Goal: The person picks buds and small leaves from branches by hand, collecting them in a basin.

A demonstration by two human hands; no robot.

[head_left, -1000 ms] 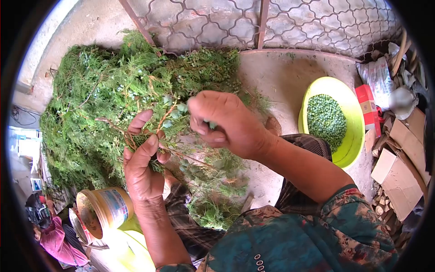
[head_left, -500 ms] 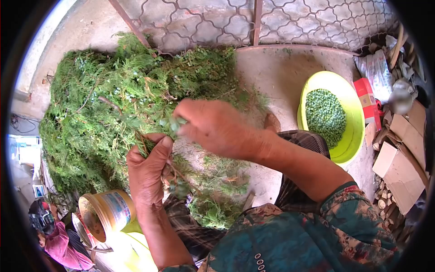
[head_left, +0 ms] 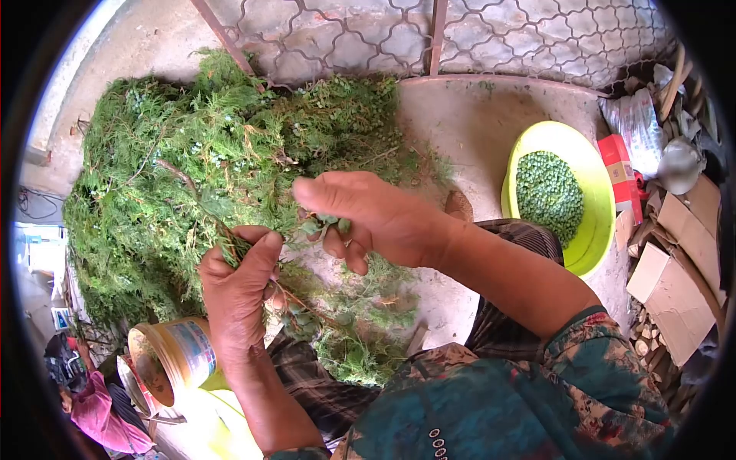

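Green cypress sprig [head_left: 224, 239] is clamped in the left hand [head_left: 234, 291], the fist closed tight around its stems. Just beside it the right hand [head_left: 376, 218] curls its fingers and pinches small cones [head_left: 326, 225] at the sprig's tip. Beyond both hands lies a heap of cut branches [head_left: 176, 153]. Well to the right of the right hand is a yellow-green basin [head_left: 594, 245] of picked cones, and a plastic jar [head_left: 180, 354] stands by the left wrist.

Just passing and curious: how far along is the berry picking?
Done: a heap of berries lies in the basin. In hand: the left hand grips a sprig; the right hand pinches berries off it. Left: a big pile of branches looks unpicked.
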